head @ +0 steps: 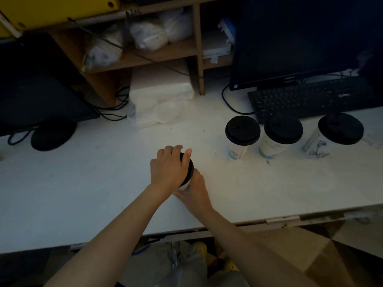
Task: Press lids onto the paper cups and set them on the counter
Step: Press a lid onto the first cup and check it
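A paper cup (185,186) stands on the white counter (83,183) in the middle of the head view. A black lid (189,169) sits on its top. My left hand (169,168) lies over the lid with its fingers curled round the rim. My right hand (194,189) grips the cup's side below the lid. Most of the cup is hidden by both hands. To the right stand three paper cups with black lids on them: one (241,135), a second (280,135) and a third (335,133).
A black keyboard (306,100) and a dark monitor (290,38) sit behind the three cups. A white plastic-wrapped stack (159,102) lies at the back centre under wooden shelves (145,54). Another dark monitor with a round base (52,135) stands at the left. The counter's front edge (228,226) runs near me.
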